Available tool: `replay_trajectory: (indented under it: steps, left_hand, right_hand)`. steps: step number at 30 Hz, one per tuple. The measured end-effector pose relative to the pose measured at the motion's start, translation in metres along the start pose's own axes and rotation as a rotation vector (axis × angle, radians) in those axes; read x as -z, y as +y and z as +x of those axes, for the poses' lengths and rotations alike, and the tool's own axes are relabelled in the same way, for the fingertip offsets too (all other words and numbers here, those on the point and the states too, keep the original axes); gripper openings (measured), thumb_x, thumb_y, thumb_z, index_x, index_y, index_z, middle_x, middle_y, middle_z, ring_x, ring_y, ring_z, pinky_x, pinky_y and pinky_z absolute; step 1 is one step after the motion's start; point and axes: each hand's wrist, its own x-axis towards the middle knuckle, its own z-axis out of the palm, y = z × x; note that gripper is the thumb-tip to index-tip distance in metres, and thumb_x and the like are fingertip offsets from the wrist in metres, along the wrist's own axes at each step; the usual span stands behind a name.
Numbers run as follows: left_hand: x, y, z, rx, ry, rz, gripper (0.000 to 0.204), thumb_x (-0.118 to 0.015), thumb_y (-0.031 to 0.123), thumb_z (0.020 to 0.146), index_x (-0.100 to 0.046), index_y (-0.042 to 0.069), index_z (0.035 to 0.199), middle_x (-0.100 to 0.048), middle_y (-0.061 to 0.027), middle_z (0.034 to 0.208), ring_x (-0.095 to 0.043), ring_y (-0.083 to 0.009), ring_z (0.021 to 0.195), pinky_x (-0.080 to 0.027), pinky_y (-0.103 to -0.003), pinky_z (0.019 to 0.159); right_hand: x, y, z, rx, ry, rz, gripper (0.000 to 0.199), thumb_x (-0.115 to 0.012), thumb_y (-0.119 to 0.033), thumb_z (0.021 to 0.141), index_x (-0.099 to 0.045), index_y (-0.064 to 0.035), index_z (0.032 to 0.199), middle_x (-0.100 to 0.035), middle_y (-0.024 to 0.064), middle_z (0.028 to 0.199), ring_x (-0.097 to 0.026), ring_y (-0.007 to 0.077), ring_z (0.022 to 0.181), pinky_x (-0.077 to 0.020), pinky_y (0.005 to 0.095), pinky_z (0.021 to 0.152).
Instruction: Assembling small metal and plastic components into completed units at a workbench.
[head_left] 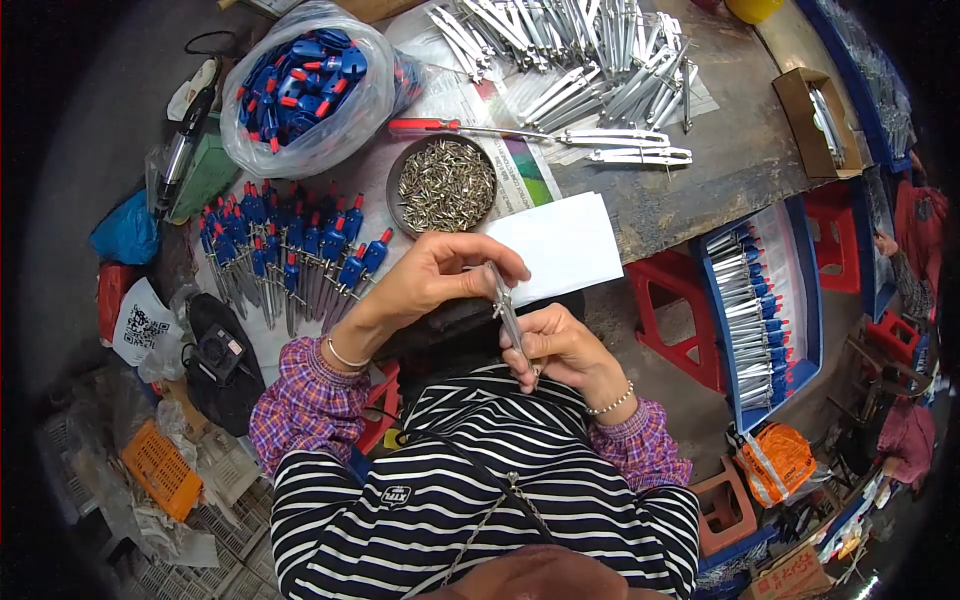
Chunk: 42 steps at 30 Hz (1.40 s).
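Note:
My left hand [438, 275] pinches the upper end of a slim silver metal piece [509, 318] that looks like the legs of a drawing compass. Lower down, the fingers of my right hand [568, 347] are closed around the same piece, which slants in front of my chest. A small cross part sticks out near its top. Just beyond my left hand stands a round dark bowl [391, 196] of small metal screws [446, 186]. White paper [562, 248] lies behind the piece. To the left are several assembled compass-like tools [290, 255] with blue heads and red tips.
A clear plastic bag [345, 150] holds blue heads with red tips. A red-handled screwdriver [424, 126] lies beyond the bowl. Silver legs [600, 60] are heaped at the far side. On the right are a blue tray [812, 330] of finished tools and a red stool [672, 325].

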Motion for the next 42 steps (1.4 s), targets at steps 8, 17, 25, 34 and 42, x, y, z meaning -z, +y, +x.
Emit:
replay_trajectory:
  steps: [8,17,25,34,42]
  left_hand:
    - [0.003,0.007,0.0,0.115,0.139,0.226,0.012,-0.066,0.008,0.082,-0.067,-0.002,0.088,-0.065,-0.0036,0.074,-0.06,-0.0075,0.065,-0.046,-0.018,0.059]
    - [0.0,0.003,0.002,0.051,0.18,0.367,0.013,-0.068,0.009,0.08,-0.067,0.0,0.089,-0.063,-0.0018,0.069,-0.054,-0.0044,0.056,-0.042,-0.017,0.05]
    - [0.005,0.005,0.0,0.056,0.127,0.228,0.015,-0.065,0.005,0.08,-0.067,-0.001,0.094,-0.062,-0.0022,0.071,-0.056,-0.0055,0.059,-0.044,-0.018,0.054]
    - [0.003,0.014,-0.005,0.039,0.034,0.327,0.018,-0.064,0.001,0.079,-0.066,-0.003,0.097,-0.062,-0.0028,0.074,-0.059,-0.007,0.066,-0.046,-0.019,0.06]
    - [0.005,-0.008,-0.008,0.028,0.144,0.202,0.016,-0.065,0.0,0.081,-0.064,-0.006,0.096,-0.064,-0.0044,0.086,-0.059,-0.0082,0.08,-0.048,-0.021,0.071]
  right_hand:
    - [-0.013,-0.004,-0.003,0.12,0.139,-0.356,0.032,-0.057,-0.017,0.09,-0.057,0.0081,0.109,-0.064,0.0132,0.083,-0.063,0.0174,0.069,-0.0522,0.025,0.068]
    - [-0.015,0.007,0.002,0.305,0.359,-0.852,0.024,-0.054,-0.006,0.09,-0.059,0.0074,0.109,-0.068,0.0104,0.093,-0.065,0.0129,0.084,-0.0511,0.0247,0.075]
    - [-0.016,0.007,0.002,0.272,0.288,-0.751,0.026,-0.051,-0.003,0.09,-0.056,0.0086,0.112,-0.067,0.0145,0.097,-0.065,0.016,0.088,-0.0513,0.0255,0.077]
    - [-0.02,0.008,0.001,0.351,0.285,-0.967,0.025,-0.049,-0.001,0.09,-0.055,0.0058,0.113,-0.067,0.0133,0.098,-0.066,0.02,0.09,-0.0515,0.0266,0.076]
    - [-0.019,0.008,0.0,0.36,0.304,-0.925,0.029,-0.047,-0.003,0.093,-0.051,0.0068,0.119,-0.065,0.0157,0.101,-0.066,0.0211,0.089,-0.0507,0.0286,0.079]
